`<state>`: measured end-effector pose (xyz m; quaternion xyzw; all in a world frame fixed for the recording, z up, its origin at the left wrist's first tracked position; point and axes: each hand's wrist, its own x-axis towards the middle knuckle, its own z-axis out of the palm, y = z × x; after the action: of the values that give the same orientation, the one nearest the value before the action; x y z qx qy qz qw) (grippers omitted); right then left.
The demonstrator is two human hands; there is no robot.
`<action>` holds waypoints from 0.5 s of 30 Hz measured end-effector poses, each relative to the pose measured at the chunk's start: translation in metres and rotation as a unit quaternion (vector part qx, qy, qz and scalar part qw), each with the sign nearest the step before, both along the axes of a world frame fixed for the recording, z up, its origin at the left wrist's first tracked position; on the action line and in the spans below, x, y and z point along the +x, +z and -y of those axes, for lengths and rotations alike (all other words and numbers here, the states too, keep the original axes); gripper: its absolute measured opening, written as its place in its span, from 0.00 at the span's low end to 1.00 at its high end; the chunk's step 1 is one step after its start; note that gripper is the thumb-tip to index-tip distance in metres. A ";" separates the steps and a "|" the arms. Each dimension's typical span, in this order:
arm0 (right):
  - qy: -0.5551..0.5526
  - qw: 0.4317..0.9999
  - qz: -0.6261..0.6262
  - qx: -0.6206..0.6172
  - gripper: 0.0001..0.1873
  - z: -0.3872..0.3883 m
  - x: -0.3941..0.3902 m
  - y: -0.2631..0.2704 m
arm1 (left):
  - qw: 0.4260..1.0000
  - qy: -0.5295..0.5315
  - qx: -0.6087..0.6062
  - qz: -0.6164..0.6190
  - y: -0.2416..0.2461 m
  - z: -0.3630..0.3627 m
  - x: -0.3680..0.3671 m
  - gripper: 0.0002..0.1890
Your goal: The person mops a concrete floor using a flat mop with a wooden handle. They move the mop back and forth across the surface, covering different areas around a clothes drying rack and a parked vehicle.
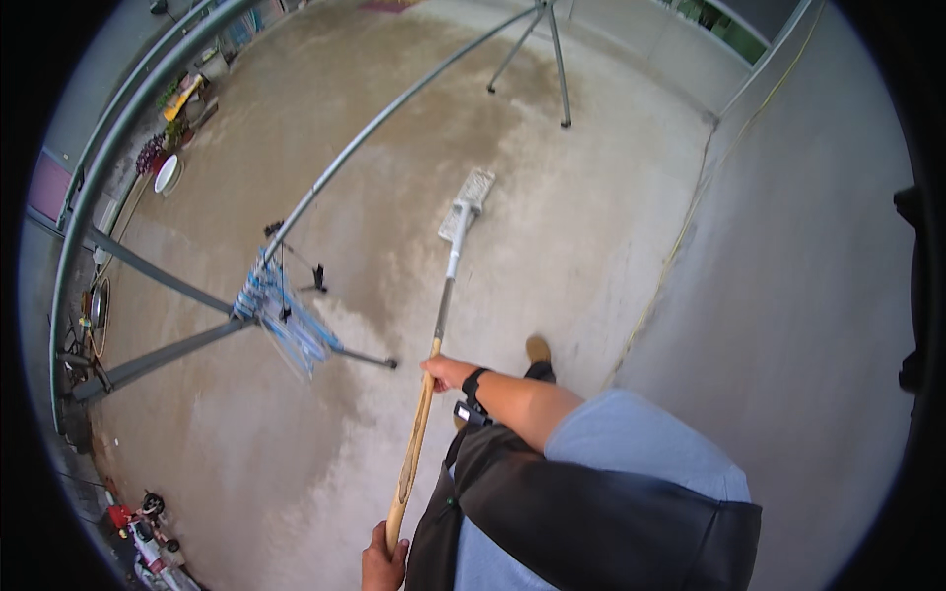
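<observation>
A long-handled flat mop lies with its pale, textured rectangular head on the concrete floor, ahead of my feet. Its wooden handle runs back towards me through a grey sleeve and a white socket. My right hand, with a black band at the wrist, grips the handle just below the sleeve. Lower down, at the handle's end, my left hand is wrapped around the wood, partly cut off by the picture's bottom edge. Darker, wet-looking patches cover much of the floor left of the mop head.
A metal drying rack arches over the floor, its legs spread, with blue clothes hangers bunched on it. A yellow cable follows the right wall. Potted plants, a white basin and a red-and-white wheeled object line the left.
</observation>
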<state>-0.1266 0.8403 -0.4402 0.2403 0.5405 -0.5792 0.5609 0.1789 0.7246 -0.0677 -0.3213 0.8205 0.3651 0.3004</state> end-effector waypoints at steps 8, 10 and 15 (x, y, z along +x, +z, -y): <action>-0.027 0.983 -0.144 0.109 0.08 0.060 0.065 0.018 | 0.993 0.113 0.017 -0.034 0.034 0.001 0.074 0.24; 0.009 0.968 -0.183 0.171 0.13 0.062 0.068 0.025 | 0.995 0.090 0.003 -0.052 0.040 0.001 0.077 0.23; 0.135 0.933 -0.285 0.174 0.20 0.047 0.050 0.028 | 0.997 0.048 0.000 -0.064 0.029 0.005 0.068 0.23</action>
<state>-0.0761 0.7928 -0.4121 0.0840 0.7974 -0.4387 0.4057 0.2467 0.7195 -0.0390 -0.3361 0.8219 0.3988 0.2290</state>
